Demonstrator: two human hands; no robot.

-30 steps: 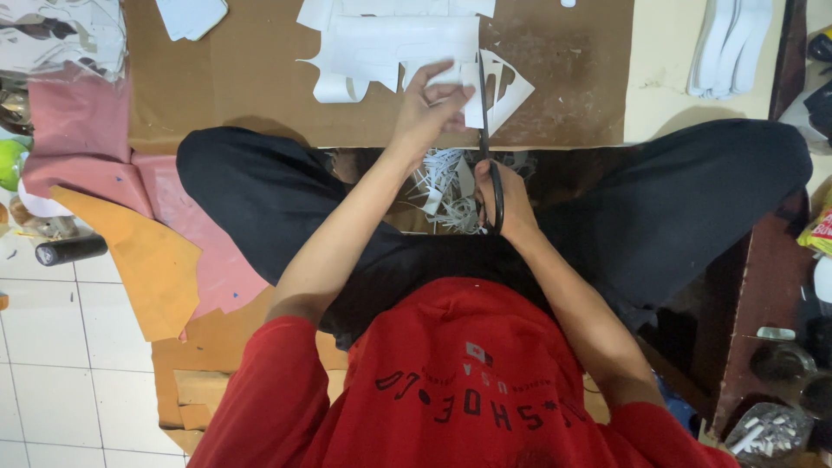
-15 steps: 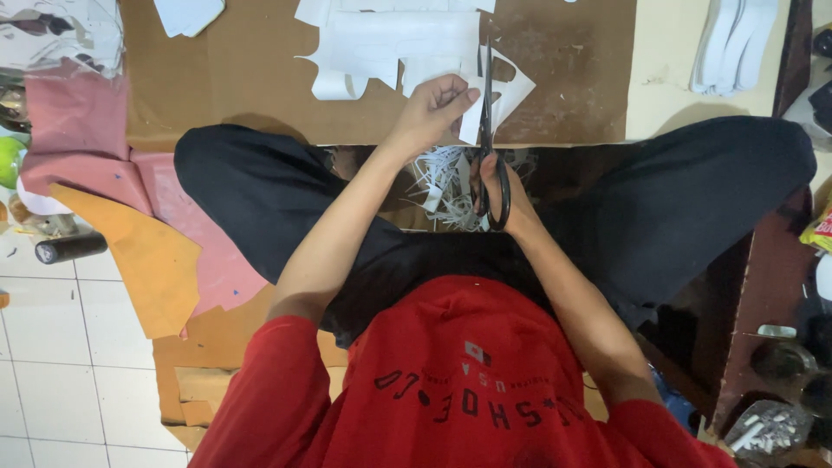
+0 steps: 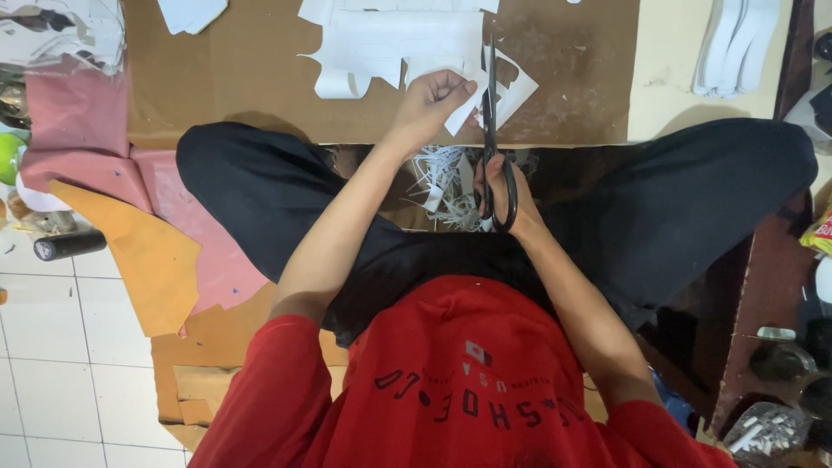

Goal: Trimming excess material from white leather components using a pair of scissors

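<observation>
Scissors point(image 3: 491, 130), black-handled with long dark blades, stand nearly upright in the view, blades pointing away from the body. The right hand point(image 3: 501, 186) is closed through the handle loops and grips them. The blades sit at the edge of a white paper sheet point(image 3: 407, 43), just right of the left hand point(image 3: 433, 102).

The left hand is curled shut, pinching a narrow flap of the white paper sheet between thumb and fingers immediately left of the scissors. Whether the blades are parted or closed cannot be told at this size.

The sheet is irregular, with several cut-out notches, and lies above the scissors on a brown cardboard board point(image 3: 260, 69). A triangular white offcut point(image 3: 518, 87) lies touching the right side of the blades.

Below the blades and left of the scissor handles, a heap of thin white paper strips point(image 3: 442, 182) rests between the crossed legs in black trousers point(image 3: 676, 199). A red shirt point(image 3: 451, 381) fills the lower view, well below the scissors.

Far left of the scissors lie pink sheets point(image 3: 78, 121) and an orange-tan sheet point(image 3: 139, 251), overlapping, with a dark cylinder point(image 3: 69, 245) beside them on white floor tiles point(image 3: 52, 364). Far right of the scissors, near the upper corner, a stack of white cut pieces point(image 3: 737, 43) lies on a pale surface.
</observation>
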